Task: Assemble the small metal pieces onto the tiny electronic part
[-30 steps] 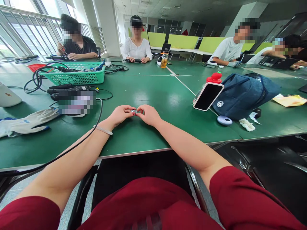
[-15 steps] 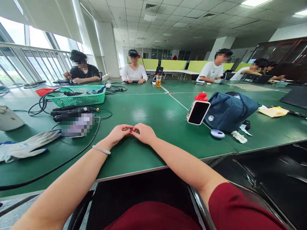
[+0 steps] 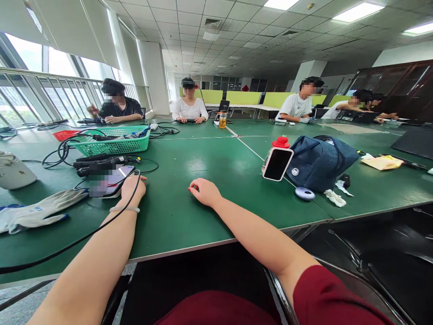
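My left hand (image 3: 134, 188) is at the right edge of a phone (image 3: 120, 174) with a lit screen, partly behind a black cable (image 3: 126, 205). Its fingers look loosely apart, with nothing visible in them, though some are hidden by the back of the hand. On the green table (image 3: 176, 212), my right hand (image 3: 205, 192) rests with curled fingers, thumb and index finger close together. Whatever may be between those fingertips is too small or hidden to make out. A pale bangle (image 3: 126, 209) circles my left wrist.
Left are a grey-white glove (image 3: 37, 211), black handheld devices (image 3: 98, 164), a green basket (image 3: 111, 143) and a pale container (image 3: 15, 171). Right stand a propped phone (image 3: 278, 164), a blue bag (image 3: 321, 162) and a round lavender case (image 3: 305, 193). People sit across the table.
My hands were together at a small shiny item. My left hand has moved left to the phone, whose screen now looks lit; my right hand has stayed nearly in place.
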The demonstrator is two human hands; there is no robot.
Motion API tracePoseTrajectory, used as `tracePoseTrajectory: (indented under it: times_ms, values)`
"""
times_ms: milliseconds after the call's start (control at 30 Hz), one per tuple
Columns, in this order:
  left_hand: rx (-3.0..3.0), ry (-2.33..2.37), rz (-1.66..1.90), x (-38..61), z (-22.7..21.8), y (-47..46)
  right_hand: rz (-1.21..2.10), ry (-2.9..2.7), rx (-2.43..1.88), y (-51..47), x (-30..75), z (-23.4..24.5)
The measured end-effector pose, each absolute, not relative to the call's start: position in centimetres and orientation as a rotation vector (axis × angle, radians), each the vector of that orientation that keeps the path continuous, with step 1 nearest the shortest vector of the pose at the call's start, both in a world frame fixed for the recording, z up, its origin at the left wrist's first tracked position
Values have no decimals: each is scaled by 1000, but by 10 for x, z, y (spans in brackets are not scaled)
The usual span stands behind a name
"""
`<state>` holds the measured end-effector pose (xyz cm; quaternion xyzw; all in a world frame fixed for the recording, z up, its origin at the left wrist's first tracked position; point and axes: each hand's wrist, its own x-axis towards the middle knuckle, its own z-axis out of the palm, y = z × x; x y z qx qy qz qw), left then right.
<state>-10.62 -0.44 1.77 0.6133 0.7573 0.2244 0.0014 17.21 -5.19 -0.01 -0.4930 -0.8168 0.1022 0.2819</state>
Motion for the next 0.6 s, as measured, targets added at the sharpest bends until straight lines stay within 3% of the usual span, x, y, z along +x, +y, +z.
tracePoseTrajectory:
  times_ms: [367, 600]
  values:
    - [1826, 2460, 683, -108, 17, -5, 338, -2156, -1331, -52, 174, 0]
    - [1843, 2376, 759, -112, 11, 2, 590, -2008, -1283, -46, 172, -9]
